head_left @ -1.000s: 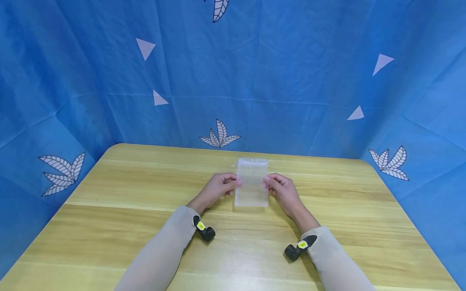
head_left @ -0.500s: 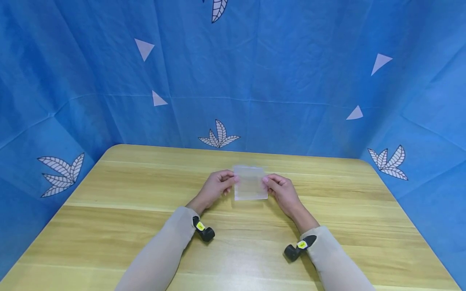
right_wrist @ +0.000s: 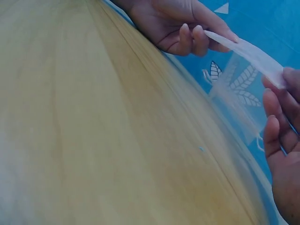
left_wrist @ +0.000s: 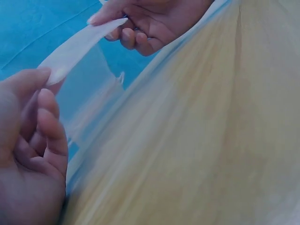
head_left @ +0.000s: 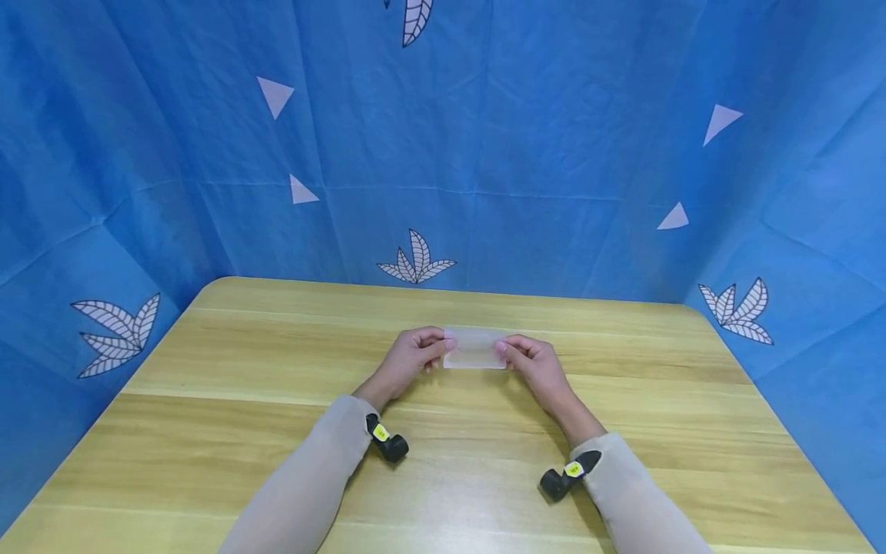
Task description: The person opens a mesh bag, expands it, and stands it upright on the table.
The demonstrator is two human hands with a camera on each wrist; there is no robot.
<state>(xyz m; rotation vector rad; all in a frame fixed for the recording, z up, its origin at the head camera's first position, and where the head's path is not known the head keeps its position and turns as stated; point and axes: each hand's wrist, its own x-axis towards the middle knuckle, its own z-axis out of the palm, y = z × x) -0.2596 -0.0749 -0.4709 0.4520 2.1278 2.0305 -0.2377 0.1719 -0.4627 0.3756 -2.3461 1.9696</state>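
A small translucent white drawstring bag [head_left: 474, 355] is stretched between both hands above the table. My left hand [head_left: 408, 362] pinches its left edge between thumb and fingers. At the right edge, my right hand [head_left: 543, 373] holds it in a similar pinch. Seen from the left wrist, the near part of the bag [left_wrist: 77, 47] runs from hand to hand, and its thin far part droops below with a bit of string [left_wrist: 121, 79] at the end. The right wrist view shows the bag's drooping part [right_wrist: 236, 89] with string at its lower corners.
A light wood-grain table [head_left: 443, 462] lies under the hands. Behind and at both sides hangs a blue curtain [head_left: 554, 138] with leaf and triangle prints. Black wrist devices [head_left: 389, 440] sit on both sleeves. A tiny pale speck [right_wrist: 201, 148] lies on the table.
The bag looked like a tall flat rectangle; its far, string end has swung down and away, so only a short strip shows from the head. Both hands stay nearly in place, still pinching it.
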